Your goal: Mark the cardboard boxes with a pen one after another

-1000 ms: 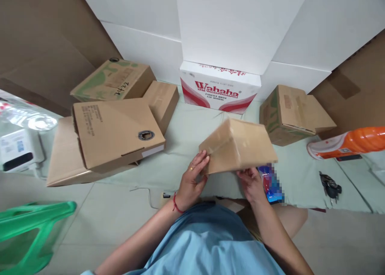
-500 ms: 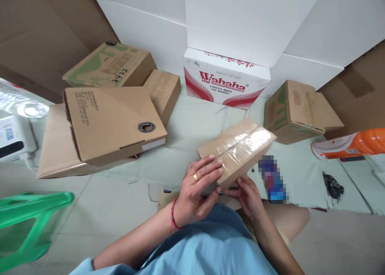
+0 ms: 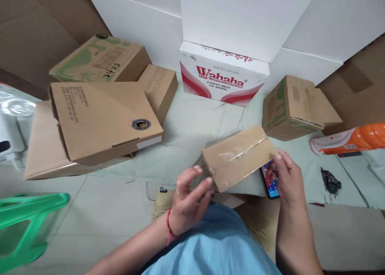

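A small brown cardboard box (image 3: pixel 239 156) with clear tape along its seam is tilted in front of me, above the near edge of the covered table. My right hand (image 3: pixel 289 179) pinches its right end between thumb and fingers. At the box's left end, my left hand (image 3: pixel 190 200) has its fingers apart and curved; whether a fingertip touches the cardboard, I cannot tell. A lit phone (image 3: pixel 272 182) lies on the table, partly hidden under the right fingers and the box.
Several cardboard boxes (image 3: pixel 105 118) are stacked at the left. A white and red Wahaha carton (image 3: pixel 224 77) stands at the back. Rightward are another box (image 3: pixel 288 106), an orange bottle (image 3: pixel 351 138) and keys (image 3: pixel 331 183). A green stool (image 3: pixel 33 227) stands lower left.
The box has turned, showing a different taped face. My right hand has moved from under the box to its right end. The left fingers have lifted off the top and spread.
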Demonstrator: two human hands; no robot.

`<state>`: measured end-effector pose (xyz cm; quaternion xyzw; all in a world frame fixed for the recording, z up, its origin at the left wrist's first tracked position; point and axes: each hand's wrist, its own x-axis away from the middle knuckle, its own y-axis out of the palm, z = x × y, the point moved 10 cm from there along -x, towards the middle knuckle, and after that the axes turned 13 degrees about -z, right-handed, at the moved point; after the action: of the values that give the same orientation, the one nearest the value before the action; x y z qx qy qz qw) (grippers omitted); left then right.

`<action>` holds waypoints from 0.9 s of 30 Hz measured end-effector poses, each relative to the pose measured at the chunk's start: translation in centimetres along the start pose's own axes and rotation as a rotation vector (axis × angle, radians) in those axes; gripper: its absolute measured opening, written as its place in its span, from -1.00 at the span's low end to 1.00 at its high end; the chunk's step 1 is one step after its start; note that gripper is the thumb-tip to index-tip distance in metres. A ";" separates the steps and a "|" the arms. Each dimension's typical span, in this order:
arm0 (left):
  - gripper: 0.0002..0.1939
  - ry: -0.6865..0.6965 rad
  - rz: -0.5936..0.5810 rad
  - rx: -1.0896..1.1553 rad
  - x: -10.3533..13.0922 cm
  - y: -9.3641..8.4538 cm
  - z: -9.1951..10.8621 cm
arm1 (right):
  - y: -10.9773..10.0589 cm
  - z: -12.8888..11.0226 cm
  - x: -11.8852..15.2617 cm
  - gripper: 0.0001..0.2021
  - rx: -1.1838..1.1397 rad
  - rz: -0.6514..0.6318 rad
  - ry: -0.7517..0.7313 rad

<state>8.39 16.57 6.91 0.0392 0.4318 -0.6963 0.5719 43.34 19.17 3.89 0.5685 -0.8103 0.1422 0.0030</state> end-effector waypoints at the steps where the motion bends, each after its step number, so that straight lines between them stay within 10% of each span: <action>1: -0.47 -0.120 0.025 0.032 0.1 -0.2 -1.9 | 0.3 0.0 -0.1 -0.36 0.055 -0.025 0.024; 4: -0.61 -0.461 -0.127 0.319 0.7 1.8 -7.2 | 0.8 0.4 -0.1 -0.42 0.021 -0.034 0.040; 7: -0.54 -0.579 -0.308 0.652 1.5 4.0 -8.2 | 0.7 0.3 0.2 -0.51 -0.062 -0.039 -0.003; 17: -0.41 -0.391 0.054 0.582 -0.7 -1.1 -5.1 | 2.6 2.6 1.4 -0.73 -0.038 -0.207 -0.075; 27: -0.65 -0.406 -0.004 0.470 0.0 -0.6 -5.7 | 3.9 5.0 3.2 -0.57 -0.204 -0.180 0.025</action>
<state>5.40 20.27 3.70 0.0296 0.1357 -0.7719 0.6205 39.36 16.24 -1.28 0.6337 -0.7663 0.0653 0.0834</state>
